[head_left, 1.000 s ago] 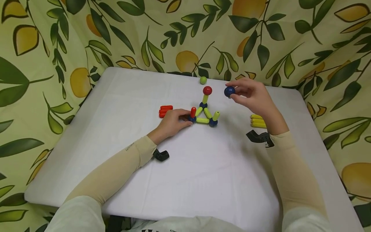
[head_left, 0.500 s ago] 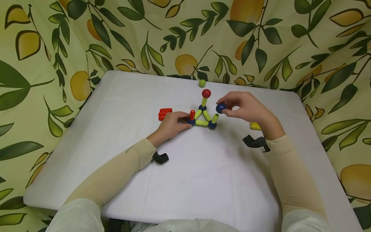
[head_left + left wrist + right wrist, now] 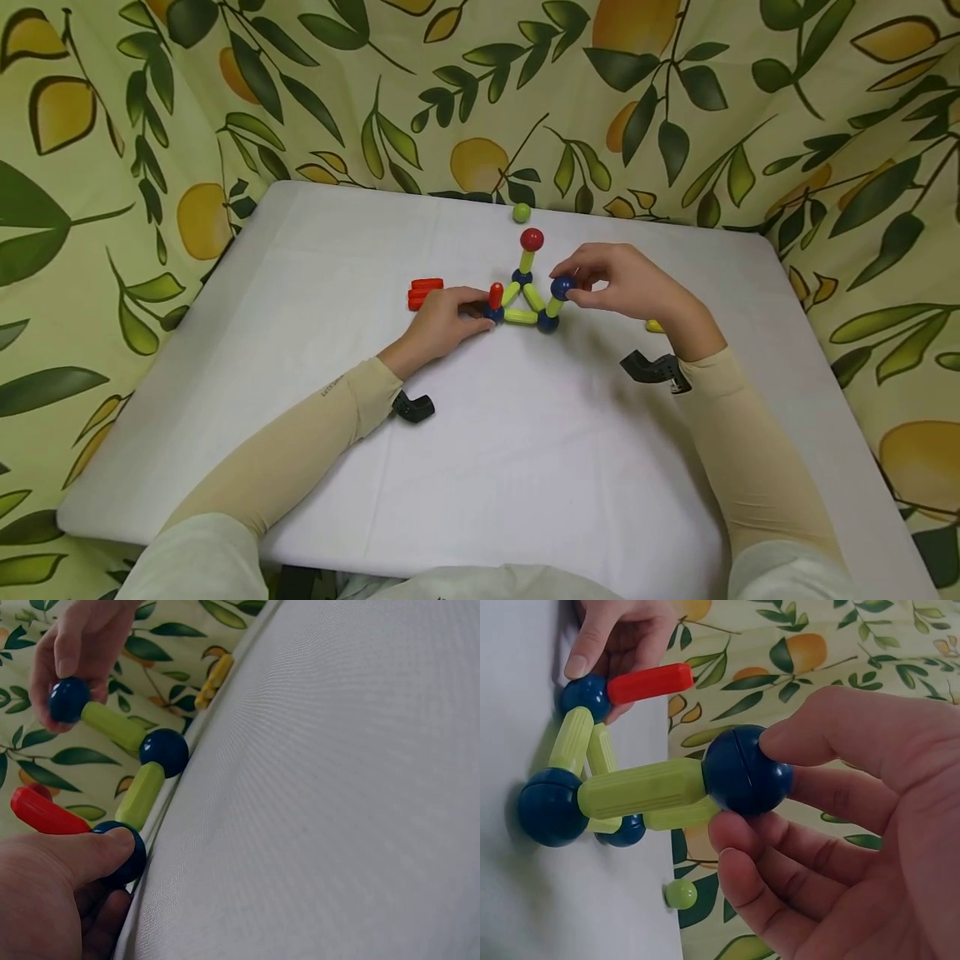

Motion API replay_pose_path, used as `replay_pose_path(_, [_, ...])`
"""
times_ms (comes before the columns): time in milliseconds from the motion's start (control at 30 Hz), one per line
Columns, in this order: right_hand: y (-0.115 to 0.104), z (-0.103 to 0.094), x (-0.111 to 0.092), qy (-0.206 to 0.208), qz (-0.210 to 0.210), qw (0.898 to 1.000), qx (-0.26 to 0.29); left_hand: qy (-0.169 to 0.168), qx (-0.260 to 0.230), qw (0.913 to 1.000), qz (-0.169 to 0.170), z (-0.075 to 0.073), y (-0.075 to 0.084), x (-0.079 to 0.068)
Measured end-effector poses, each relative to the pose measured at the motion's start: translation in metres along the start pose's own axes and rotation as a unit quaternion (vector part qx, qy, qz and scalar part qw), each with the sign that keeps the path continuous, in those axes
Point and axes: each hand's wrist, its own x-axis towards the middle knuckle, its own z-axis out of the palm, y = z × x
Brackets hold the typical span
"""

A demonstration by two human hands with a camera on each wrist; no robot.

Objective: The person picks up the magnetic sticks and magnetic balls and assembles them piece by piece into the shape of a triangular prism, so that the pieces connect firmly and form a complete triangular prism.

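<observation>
My right hand (image 3: 626, 279) pinches a dark blue ball (image 3: 748, 769), which touches the top of an upright yellow-green rod (image 3: 643, 789). That rod stands on a blue corner ball (image 3: 548, 322) of a flat triangle built from yellow-green rods and blue balls. My left hand (image 3: 442, 322) grips the triangle's left blue ball (image 3: 124, 855) between thumb and fingers. From this ball rises a red rod (image 3: 496, 295). At the far corner, another upright rod carries a red ball (image 3: 532, 240) on its top.
Several loose red rods (image 3: 426, 293) lie left of the triangle. A green ball (image 3: 522, 213) rests near the table's back edge. Yellow rods (image 3: 215, 681) lie to the right, mostly covered by the right arm in the head view. A leaf-patterned cloth (image 3: 480, 100) hangs behind the white table.
My right hand has brought the blue ball left and down, from the air onto the right upright rod. The left hand has kept its hold on the left corner ball.
</observation>
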Motion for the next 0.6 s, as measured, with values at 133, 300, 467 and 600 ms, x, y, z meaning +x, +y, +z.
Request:
replay_pose_path(133, [0.006, -0.006, 0.0, 0.028, 0.013, 0.999, 0.017, -0.007, -0.005, 1.0, 0.004, 0.0, -0.001, 0.001])
replay_pose_path(300, [0.024, -0.02, 0.042, 0.119, 0.049, 0.99, 0.061, -0.001, -0.008, 1.0, -0.003, -0.001, -0.004, -0.002])
replay_pose_path(467, [0.043, -0.03, 0.102, 0.128, 0.061, 0.989, 0.035, 0.008, -0.004, 0.9998, -0.019, -0.004, -0.003, -0.006])
replay_pose_path(600, [0.059, -0.034, 0.128, 0.117, 0.069, 0.991, -0.005, -0.004, -0.011, 0.9999, -0.008, -0.002, -0.001, -0.002])
